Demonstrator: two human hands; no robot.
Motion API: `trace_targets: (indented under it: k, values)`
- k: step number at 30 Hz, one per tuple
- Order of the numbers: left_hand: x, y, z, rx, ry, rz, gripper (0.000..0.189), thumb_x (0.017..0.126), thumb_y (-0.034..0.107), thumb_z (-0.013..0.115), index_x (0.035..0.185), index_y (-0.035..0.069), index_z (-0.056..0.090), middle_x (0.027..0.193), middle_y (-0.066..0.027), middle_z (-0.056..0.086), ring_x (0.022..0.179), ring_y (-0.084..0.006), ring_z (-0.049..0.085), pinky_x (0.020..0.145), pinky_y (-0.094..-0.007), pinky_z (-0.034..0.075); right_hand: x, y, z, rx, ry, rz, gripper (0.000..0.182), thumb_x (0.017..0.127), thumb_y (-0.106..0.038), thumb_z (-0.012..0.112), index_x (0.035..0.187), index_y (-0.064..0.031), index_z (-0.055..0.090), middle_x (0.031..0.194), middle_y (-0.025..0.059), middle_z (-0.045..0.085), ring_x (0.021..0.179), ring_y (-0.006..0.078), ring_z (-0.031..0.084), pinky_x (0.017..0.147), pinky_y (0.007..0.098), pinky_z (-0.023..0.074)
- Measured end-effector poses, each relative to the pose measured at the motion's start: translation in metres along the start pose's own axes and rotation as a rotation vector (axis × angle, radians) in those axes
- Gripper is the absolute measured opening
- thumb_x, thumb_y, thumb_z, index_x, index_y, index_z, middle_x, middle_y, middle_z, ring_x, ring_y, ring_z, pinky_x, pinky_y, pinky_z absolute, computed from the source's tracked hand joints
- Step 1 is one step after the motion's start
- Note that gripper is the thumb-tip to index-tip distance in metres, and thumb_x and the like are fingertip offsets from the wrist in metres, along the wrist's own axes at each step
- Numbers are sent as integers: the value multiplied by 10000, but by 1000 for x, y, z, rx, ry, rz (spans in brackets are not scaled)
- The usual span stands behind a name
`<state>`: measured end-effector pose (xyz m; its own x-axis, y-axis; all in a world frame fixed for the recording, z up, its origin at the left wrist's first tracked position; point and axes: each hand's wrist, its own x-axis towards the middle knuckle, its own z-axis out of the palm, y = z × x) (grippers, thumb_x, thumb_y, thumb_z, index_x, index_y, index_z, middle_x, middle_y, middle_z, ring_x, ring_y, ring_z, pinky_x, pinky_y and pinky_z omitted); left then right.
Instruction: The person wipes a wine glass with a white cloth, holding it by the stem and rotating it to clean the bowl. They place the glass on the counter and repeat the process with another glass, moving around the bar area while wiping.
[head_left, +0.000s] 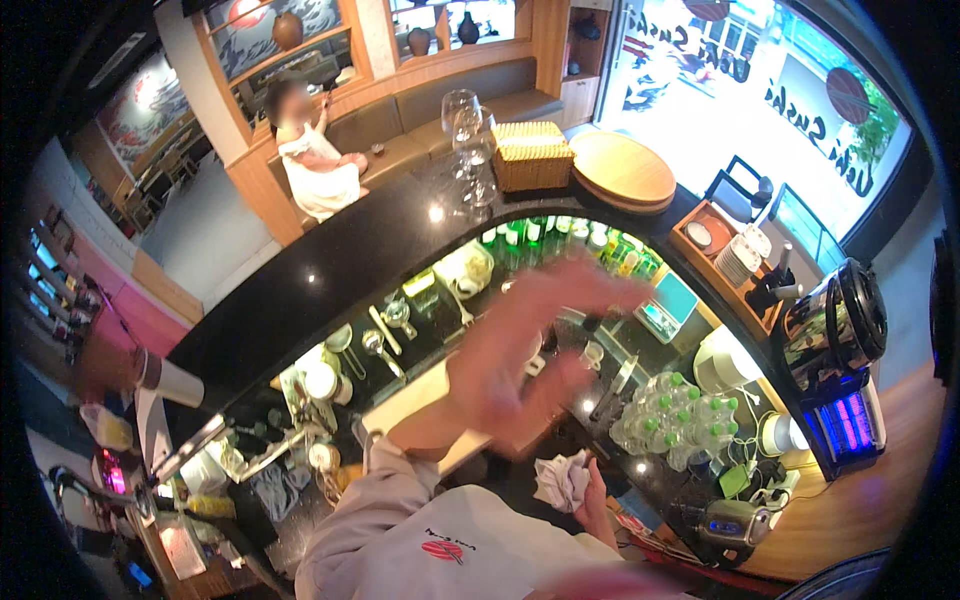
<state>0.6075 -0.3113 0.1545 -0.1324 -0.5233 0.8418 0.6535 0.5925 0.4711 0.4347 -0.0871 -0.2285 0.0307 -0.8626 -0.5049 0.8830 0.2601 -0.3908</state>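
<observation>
My left hand (517, 352) is raised over the work counter, large and motion-blurred, its thumb and fingers apart and nothing visible between them. My right hand (594, 499) is lower, near my body, and holds a crumpled white cloth or paper (562, 481). Beyond the left hand, a digital scale (667, 306) lies by the inner edge of the bar. Clear bottles with green caps (675, 420) stand in a group to the right of both hands. Spoons and strainers (382, 352) lie to the left of the left hand. A pale board (412, 401) is partly hidden behind that forearm.
A curved black bar top (322, 277) carries stemmed glasses (472, 142), a woven basket (531, 157), round wooden trays (624, 166) and a wooden box of dishes (724, 255). A metal appliance (735, 523) stands at lower right. A person (319, 169) sits beyond the bar.
</observation>
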Motion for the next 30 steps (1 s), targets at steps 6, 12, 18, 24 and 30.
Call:
trace_targets:
  k: [6,12,18,24,30]
  values:
    - [-26,91,114,-306,-63,366,408,963,78,586,1341,-11,461,1175,-208,625,1024,-306,668,950,-414,477,-27,-11,-16,-130,-48,36,617,1012,-531,438,1300,4,542,1229,139,645,1106,263,652,978,405,516]
    - [-86,130,196,-301,3,452,303,953,65,584,1235,-32,531,1083,-187,639,966,-287,672,877,-378,499,-86,-8,-73,-8,-114,231,596,1009,-506,468,1330,-6,519,1282,148,608,1168,272,615,1005,425,501]
    - [-138,158,262,-157,102,443,216,942,52,582,1129,-54,600,990,-166,653,909,-269,677,803,-342,522,-174,10,-127,-89,-118,299,520,1008,-405,489,1348,-11,510,1272,139,611,1154,270,617,1015,408,493]
    - [-206,199,266,114,231,281,172,932,40,580,1023,-75,670,897,-146,667,852,-250,681,729,-307,545,-187,20,-109,-262,-264,348,515,976,-372,507,1340,-8,512,1259,134,616,1145,258,619,1013,397,491]
    - [-339,289,214,753,321,-177,138,875,72,665,949,-32,719,895,-127,706,827,-232,663,758,-327,518,-165,75,-135,-784,-512,295,489,995,-373,464,1340,-30,524,1265,94,610,1136,233,602,1003,389,472]
